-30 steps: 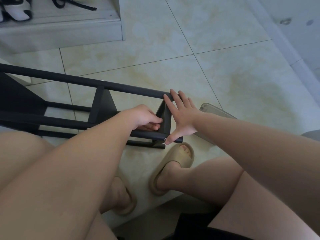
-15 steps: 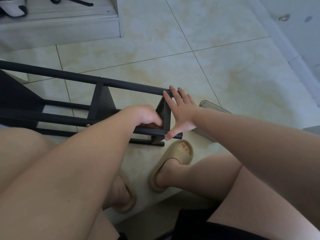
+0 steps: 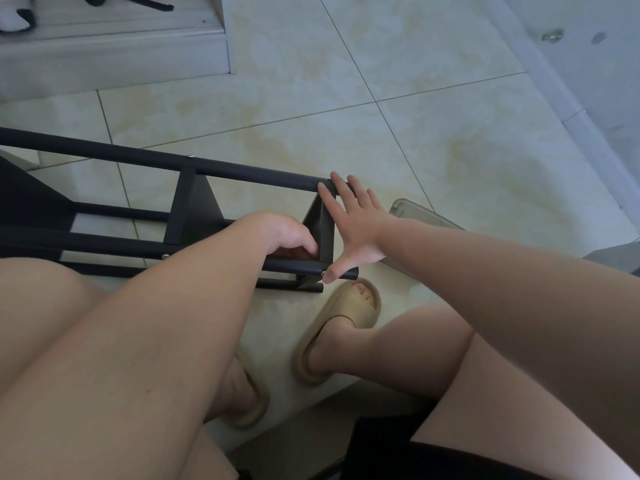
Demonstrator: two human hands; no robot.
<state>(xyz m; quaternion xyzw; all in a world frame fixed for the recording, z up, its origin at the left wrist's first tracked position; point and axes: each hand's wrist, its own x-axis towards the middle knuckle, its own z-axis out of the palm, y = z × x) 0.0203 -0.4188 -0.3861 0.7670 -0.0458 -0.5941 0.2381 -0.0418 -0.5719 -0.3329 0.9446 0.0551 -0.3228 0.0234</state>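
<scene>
Glossy cream floor tiles (image 3: 433, 140) with thin dark grout lines and yellowish veining spread under soft, even light between a low white raised step (image 3: 114, 53) at upper left, bearing a black-and-white shoe (image 3: 14, 19), and a white skirting board (image 3: 540, 74) at right.

L hand (image 3: 289, 237) grips black rack (image 3: 194, 209) tube | R hand (image 3: 349, 223) flat on end

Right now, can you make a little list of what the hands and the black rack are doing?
thing: black metal rack, lying on the tiled floor
left hand: grips a lower bar near the rack's end
right hand: flat and spread against the end panel
nearby: tan slipper on a foot
</scene>
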